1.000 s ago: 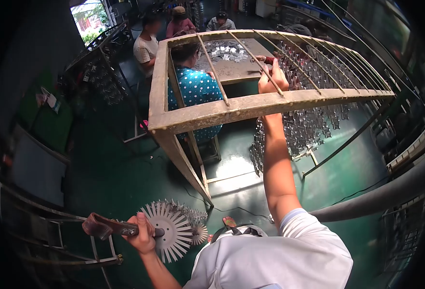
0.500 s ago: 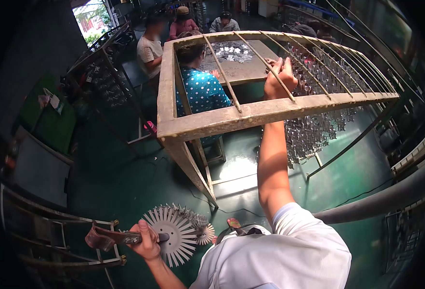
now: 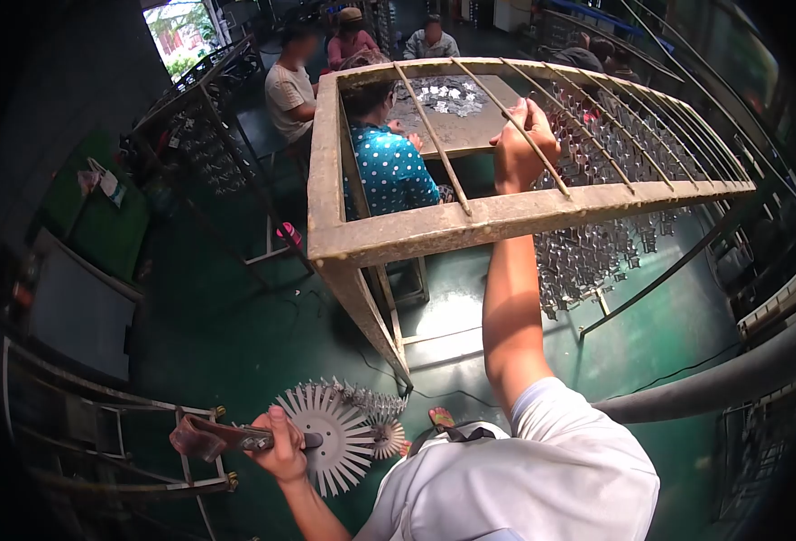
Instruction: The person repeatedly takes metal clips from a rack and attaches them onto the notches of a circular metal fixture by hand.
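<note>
Low on the left, my left hand [image 3: 282,448] is closed around the handle end of a slotted-disc rack. Its large pale disc [image 3: 324,422] has fingers cut all round its rim, and a smaller toothed disc [image 3: 387,437] shows beyond it. Small metal parts [image 3: 362,397] cluster along its upper side. A curved reddish-brown hook [image 3: 201,438] sticks out past my hand on the left. My right hand [image 3: 526,149] is raised inside the metal frame [image 3: 470,209], behind a crossbar [image 3: 529,140], with fingers curled together. What they hold, if anything, I cannot make out.
Many metal parts [image 3: 587,261] hang below the frame's right half. Behind it, a person in a dotted teal shirt [image 3: 389,167] sits at a table [image 3: 470,135] with a pile of metal pieces [image 3: 447,95]. Other people sit farther back. A thick grey pipe [image 3: 713,388] runs at right.
The view has shifted slightly, so the frame sits a little farther right. My right hand's fingers have changed pose near the crossbar. The left hand still grips the slotted-disc rack.
</note>
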### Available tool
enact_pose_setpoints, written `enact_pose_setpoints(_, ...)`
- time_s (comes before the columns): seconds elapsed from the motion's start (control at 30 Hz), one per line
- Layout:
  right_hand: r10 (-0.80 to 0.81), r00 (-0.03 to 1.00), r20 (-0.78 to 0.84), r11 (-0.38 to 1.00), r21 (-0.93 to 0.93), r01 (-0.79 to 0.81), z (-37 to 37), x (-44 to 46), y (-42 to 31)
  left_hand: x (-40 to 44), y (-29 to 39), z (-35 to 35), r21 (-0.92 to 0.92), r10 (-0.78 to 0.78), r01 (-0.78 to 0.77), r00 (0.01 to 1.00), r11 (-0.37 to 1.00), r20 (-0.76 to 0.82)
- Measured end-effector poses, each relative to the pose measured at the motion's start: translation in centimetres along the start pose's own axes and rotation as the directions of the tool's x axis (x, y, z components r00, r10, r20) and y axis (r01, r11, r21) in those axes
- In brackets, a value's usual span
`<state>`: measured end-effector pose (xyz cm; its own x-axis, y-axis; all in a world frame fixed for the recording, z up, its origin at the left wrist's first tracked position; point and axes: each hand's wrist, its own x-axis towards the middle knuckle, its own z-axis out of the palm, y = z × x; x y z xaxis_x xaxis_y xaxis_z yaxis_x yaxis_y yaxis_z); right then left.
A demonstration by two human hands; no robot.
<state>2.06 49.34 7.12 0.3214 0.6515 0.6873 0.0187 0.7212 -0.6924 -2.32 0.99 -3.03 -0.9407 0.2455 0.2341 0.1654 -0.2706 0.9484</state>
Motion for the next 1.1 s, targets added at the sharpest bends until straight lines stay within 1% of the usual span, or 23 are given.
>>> enact_pose_setpoints(0.03,0.109,0.994,0.008,0.992,0.065,-0.109,0.3,-0.6,0.5,0.0,0.0,0.0,0.0,0.004,-0.004,1.0,1.0,0.001)
enact_pose_setpoints(0.1,-0.031,0.999,0.02,0.996,0.078,0.03,0.2,-1.6,2.6,0.1,-0.1,0.1,0.019,0.02,-0.021,1.0,1.0,0.012)
enact_pose_setpoints(0.17,0.031,0.999,0.016,0.987,0.16,-0.033,-0.8,-2.9,1.5,0.2,-0.3,0.2,0.056,0.041,-0.043,0.999,0.998,0.033)
enact_pose_setpoints(0.27,0.158,0.987,0.031,0.95,0.27,-0.16,-2.5,-4.7,0.4,0.1,0.0,0.2,-0.003,0.014,-0.014,0.999,1.0,0.029)
enact_pose_setpoints(0.3,0.272,0.962,0.036,0.922,0.275,-0.271,-3.3,-5.3,1.0,0.1,0.0,0.2,-0.002,0.016,-0.016,1.0,1.0,0.027)
enact_pose_setpoints(0.37,0.215,0.971,0.102,0.953,0.196,-0.232,-5.6,-5.7,-0.4,0.0,0.0,0.3,-0.003,0.019,-0.019,1.0,1.0,0.02)
enact_pose_setpoints(0.4,0.024,0.998,0.055,0.975,0.217,-0.035,-6.2,-6.1,-1.2,0.0,0.0,0.4,-0.006,0.026,-0.026,1.0,1.0,0.015)
enact_pose_setpoints(0.47,0.129,0.984,0.12,0.905,0.392,-0.166,-7.5,-7.4,-1.0,0.1,-0.1,0.4,-0.012,0.04,-0.04,0.999,0.999,0.002)
enact_pose_setpoints(0.53,0.197,0.949,0.245,0.896,0.348,-0.275,-9.8,-8.8,-0.9,0.1,0.0,0.6,-0.023,0.045,-0.045,0.999,0.999,0.003)
enact_pose_setpoints(0.6,0.272,0.868,0.415,0.941,0.075,-0.331,-13.0,-10.3,-0.3,0.1,0.2,0.8,-0.021,0.039,-0.039,0.999,0.999,-0.005)
enact_pose_setpoints(0.63,0.284,0.872,0.398,0.951,0.003,-0.31,-13.3,-10.6,-1.5,0.1,0.4,0.8,-0.012,0.029,-0.029,0.999,1.0,-0.013)
enact_pose_setpoints(0.7,0.328,0.826,0.458,0.925,0.023,-0.38,-14.0,-11.5,-3.6,0.2,0.4,0.8,-0.028,0.043,-0.043,0.999,0.999,-0.004)
enact_pose_setpoints(0.8,0.422,0.735,0.531,0.853,0.043,-0.52,-15.5,-14.4,-4.9,0.2,1.1,1.1,-0.008,0.022,-0.023,0.998,1.0,-0.055)
enact_pose_setpoints(0.83,0.454,0.659,0.6,0.805,0.041,-0.592,-16.4,-15.3,-4.9,0.2,1.2,1.2,0.005,0.037,-0.037,0.998,0.999,-0.049)
enact_pose_setpoints(0.87,0.437,0.615,0.656,0.746,0.118,-0.656,-17.0,-16.3,-5.2,0.2,1.4,1.4,0.005,0.048,-0.048,0.997,0.999,-0.058)
enact_pose_setpoints(0.93,0.402,0.545,0.736,0.755,0.071,-0.652,-18.3,-18.2,-5.5,0.2,1.5,1.2,0.01,0.056,-0.055,0.997,0.998,-0.06)
enact_pose_setpoints(1.0,0.376,0.446,0.812,0.715,0.052,-0.698,-19.3,-19.8,-6.0,0.2,1.7,1.2,0.014,0.07,-0.069,0.996,0.997,-0.059)
enact_pose_setpoints(1.03,0.346,0.404,0.847,0.735,0.022,-0.678,-19.8,-20.5,-6.1,0.1,1.7,1.2,0.103,0.12,-0.117,0.993,0.988,-0.021)
enact_pose_setpoints(1.1,0.32,0.288,0.903,0.73,-0.041,-0.683,-20.6,-21.7,-6.7,0.0,1.7,1.3,0.101,0.133,-0.129,0.991,0.986,-0.032)
